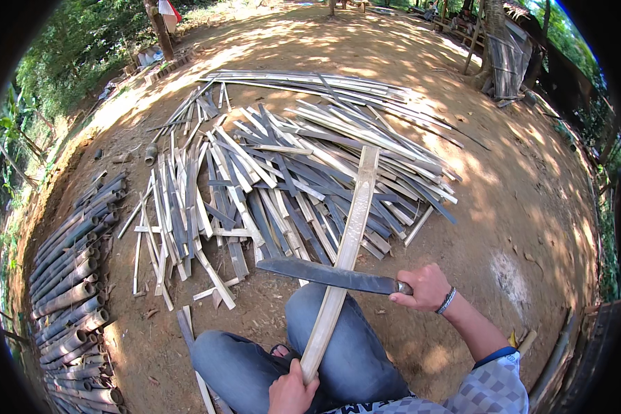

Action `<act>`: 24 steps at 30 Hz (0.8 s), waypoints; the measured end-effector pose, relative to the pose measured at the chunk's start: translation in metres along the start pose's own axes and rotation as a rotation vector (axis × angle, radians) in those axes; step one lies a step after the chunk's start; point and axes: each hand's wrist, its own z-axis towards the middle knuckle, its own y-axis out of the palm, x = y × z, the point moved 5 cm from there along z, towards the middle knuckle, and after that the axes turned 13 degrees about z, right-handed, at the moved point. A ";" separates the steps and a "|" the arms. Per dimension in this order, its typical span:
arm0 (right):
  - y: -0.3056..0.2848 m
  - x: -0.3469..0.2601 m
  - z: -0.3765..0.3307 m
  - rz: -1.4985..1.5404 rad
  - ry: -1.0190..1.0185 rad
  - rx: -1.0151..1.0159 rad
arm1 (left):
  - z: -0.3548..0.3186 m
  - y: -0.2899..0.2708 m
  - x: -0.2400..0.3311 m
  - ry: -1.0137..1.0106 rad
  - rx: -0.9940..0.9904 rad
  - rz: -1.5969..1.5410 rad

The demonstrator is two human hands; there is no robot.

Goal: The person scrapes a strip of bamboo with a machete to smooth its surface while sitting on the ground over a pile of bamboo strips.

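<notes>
My right hand [426, 288] is wrapped round the handle of a machete [331, 277] with a long dark blade. The blade points left and lies across a split bamboo strip [356, 214], whose pale inner side faces up. Gripping the strip's near end, my left hand [293, 391] is close to my body at the bottom of the view. From there the strip slants up and away over my knee [317, 310], its far end above the heap of strips. Whether the blade touches the strip or hovers just over it, I cannot tell.
A wide heap of split bamboo strips [276, 186], pale and dark, spreads over the dirt ground ahead. Cut bamboo poles [72, 297] are stacked at the left. A pale ash-like patch [509, 279] marks the soil at right. Trees [493, 34] and people in shade are far off.
</notes>
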 end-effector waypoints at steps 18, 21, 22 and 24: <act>0.004 -0.009 -0.008 0.016 -0.034 -0.050 | 0.000 0.001 -0.001 0.009 0.011 0.025; -0.001 0.003 0.000 0.049 0.042 0.042 | 0.001 0.001 -0.001 0.010 -0.009 0.029; -0.003 0.006 0.002 0.064 0.069 0.090 | 0.001 0.000 -0.001 0.011 -0.011 0.029; 0.002 0.001 -0.005 0.095 0.049 0.047 | -0.001 -0.001 -0.001 0.033 0.009 0.022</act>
